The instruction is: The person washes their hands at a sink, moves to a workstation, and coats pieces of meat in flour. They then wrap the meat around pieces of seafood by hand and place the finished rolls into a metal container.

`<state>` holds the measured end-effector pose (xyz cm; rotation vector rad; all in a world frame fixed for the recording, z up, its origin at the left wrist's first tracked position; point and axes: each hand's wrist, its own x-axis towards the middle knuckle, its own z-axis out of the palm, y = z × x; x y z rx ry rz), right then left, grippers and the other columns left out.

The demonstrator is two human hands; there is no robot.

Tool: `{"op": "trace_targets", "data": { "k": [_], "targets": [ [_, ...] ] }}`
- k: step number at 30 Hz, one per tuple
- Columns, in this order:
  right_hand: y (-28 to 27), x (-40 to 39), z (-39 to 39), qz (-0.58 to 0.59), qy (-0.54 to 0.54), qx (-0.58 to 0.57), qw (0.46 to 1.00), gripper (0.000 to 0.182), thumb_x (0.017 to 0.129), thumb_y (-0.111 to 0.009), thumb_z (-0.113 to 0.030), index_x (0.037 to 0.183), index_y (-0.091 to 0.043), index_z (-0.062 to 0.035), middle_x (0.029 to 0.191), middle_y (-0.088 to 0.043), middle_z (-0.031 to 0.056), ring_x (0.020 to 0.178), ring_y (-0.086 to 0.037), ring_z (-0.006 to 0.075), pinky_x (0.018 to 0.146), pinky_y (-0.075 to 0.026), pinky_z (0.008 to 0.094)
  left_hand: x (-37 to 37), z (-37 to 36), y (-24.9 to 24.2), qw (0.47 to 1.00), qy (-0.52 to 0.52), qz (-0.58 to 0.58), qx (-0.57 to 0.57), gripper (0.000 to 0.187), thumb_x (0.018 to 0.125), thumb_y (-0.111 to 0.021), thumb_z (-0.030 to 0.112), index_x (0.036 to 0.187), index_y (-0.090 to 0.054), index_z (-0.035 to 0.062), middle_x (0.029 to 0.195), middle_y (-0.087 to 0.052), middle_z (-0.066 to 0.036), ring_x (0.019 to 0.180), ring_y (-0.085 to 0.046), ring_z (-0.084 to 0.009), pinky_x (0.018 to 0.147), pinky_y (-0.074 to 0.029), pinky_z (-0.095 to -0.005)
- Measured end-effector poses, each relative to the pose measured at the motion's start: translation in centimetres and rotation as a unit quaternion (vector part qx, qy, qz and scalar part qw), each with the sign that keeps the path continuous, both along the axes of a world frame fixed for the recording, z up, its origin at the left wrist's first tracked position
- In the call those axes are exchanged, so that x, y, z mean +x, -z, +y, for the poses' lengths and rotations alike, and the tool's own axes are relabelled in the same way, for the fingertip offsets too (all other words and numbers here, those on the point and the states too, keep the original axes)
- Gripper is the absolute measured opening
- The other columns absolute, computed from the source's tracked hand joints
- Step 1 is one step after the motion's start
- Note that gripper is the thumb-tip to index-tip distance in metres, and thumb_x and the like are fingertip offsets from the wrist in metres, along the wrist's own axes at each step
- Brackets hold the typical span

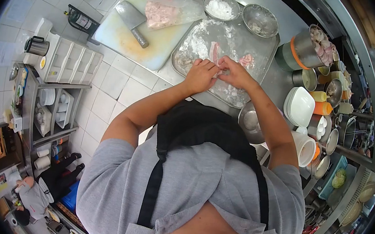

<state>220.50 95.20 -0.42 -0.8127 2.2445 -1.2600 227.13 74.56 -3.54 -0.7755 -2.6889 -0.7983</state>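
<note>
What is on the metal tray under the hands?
The metal tray holds white flour and pink meat pieces. The left hand and right hand cover whatever lies beneath them.

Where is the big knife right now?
The cleaver lies on the white cutting board, in the upper left of the head view, beside the bag of meat and left of the floured tray.
</note>
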Motion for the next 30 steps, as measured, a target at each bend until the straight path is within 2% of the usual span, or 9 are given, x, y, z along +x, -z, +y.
{"op": "trace_targets", "data": {
  "k": [4,7,9,15,20,22,23,25,30],
  "targets": [
    [0.2,-0.8,0.2,-0.034,0.007,0.026,0.999,0.033,0.081,-0.079,-0.011,0.107,-0.059,-0.0049,0.098,-0.068,0.0154,0.099,-0.069,0.0319,0.085,-0.054,0.0411,-0.7,0.2,0.3,1.0,-0.008,-0.002,-0.017,0.032,0.077,-0.078,0.022,0.107,-0.072,0.012,0.107,-0.067,-0.005,0.109,-0.059,-0.0259,0.095,-0.04,-0.0446],
    [-0.5,-0.9,0.7,0.025,-0.012,0.06,0.998,0.033,0.08,-0.08,-0.012,0.105,-0.059,-0.0061,0.105,-0.067,0.0137,0.103,-0.065,0.0317,0.089,-0.051,0.0421,-1.3,-0.1,0.1,1.0,-0.003,-0.027,-0.01,0.032,0.077,-0.079,0.024,0.106,-0.075,0.0121,0.11,-0.067,-0.005,0.11,-0.058,-0.0259,0.096,-0.04,-0.0449],
    [-1.1,-0.2,1.0,0.251,-0.031,0.085,0.964,0.033,0.078,-0.08,-0.013,0.105,-0.063,-0.0081,0.111,-0.065,0.0099,0.109,-0.06,0.0298,0.094,-0.047,0.0423,-1.6,-0.2,-0.1,0.999,-0.016,-0.047,0.002,0.033,0.077,-0.078,0.026,0.107,-0.076,0.0123,0.112,-0.066,-0.005,0.111,-0.058,-0.0263,0.097,-0.04,-0.0465],
    [-0.3,0.9,0.4,0.344,-0.083,0.094,0.93,0.042,0.077,-0.081,-0.015,0.116,-0.067,-0.0096,0.114,-0.066,0.0042,0.11,-0.058,0.0269,0.097,-0.044,0.0418,-3.5,-0.5,-0.3,0.985,-0.037,-0.169,-0.011,0.036,0.079,-0.076,0.035,0.106,-0.079,0.0125,0.114,-0.064,-0.007,0.116,-0.055,-0.028,0.1,-0.036,-0.0521],
    [1.3,-1.3,0.2,0.253,-0.066,0.096,0.96,0.03,0.078,-0.078,-0.016,0.107,-0.072,-0.0102,0.106,-0.067,0.0054,0.108,-0.058,0.0273,0.098,-0.044,0.0398,-3.2,-1.1,-2.3,0.974,-0.05,-0.218,-0.046,0.041,0.078,-0.076,0.036,0.112,-0.077,0.0135,0.115,-0.063,-0.007,0.116,-0.055,-0.0281,0.102,-0.035,-0.0523],
    [1.7,-2.4,0.2,0.2,-0.054,0.095,0.974,0.028,0.079,-0.078,-0.018,0.105,-0.075,-0.0099,0.106,-0.069,0.0058,0.108,-0.058,0.028,0.098,-0.045,0.0398,-2.5,-1.3,-2.3,0.992,-0.054,-0.116,-0.024,0.047,0.076,-0.079,0.031,0.119,-0.072,0.0136,0.116,-0.063,-0.008,0.117,-0.055,-0.0285,0.102,-0.036,-0.0511],
    [1.8,-3.2,0.1,0.157,-0.051,0.104,0.981,0.027,0.079,-0.078,-0.021,0.104,-0.076,-0.0096,0.107,-0.069,0.0068,0.108,-0.058,0.029,0.098,-0.045,0.0396,-2.3,-1.2,-2.3,0.991,-0.055,-0.116,-0.025,0.047,0.076,-0.079,0.031,0.119,-0.072,0.0136,0.116,-0.063,-0.008,0.117,-0.055,-0.0285,0.102,-0.036,-0.0511],
    [1.9,-4.0,-0.3,0.113,-0.051,0.112,0.986,0.027,0.08,-0.078,-0.023,0.103,-0.077,-0.0092,0.107,-0.07,0.0078,0.108,-0.058,0.0299,0.099,-0.046,0.0395,-2.0,-0.9,-1.9,1.0,-0.007,-0.017,-0.01,0.049,0.074,-0.08,0.024,0.12,-0.068,0.0132,0.116,-0.063,-0.008,0.116,-0.056,-0.0268,0.101,-0.037,-0.0489],
    [2.0,-5.7,-0.4,0.066,-0.083,0.163,0.981,0.03,0.08,-0.079,-0.025,0.105,-0.077,-0.0085,0.105,-0.068,0.0102,0.111,-0.058,0.0301,0.099,-0.047,0.0408,-2.9,-0.4,0.1,0.999,-0.014,0.016,-0.032,0.04,0.074,-0.079,0.02,0.112,-0.07,0.0127,0.11,-0.066,-0.005,0.11,-0.06,-0.0245,0.099,-0.039,-0.0469]
  ]
}}
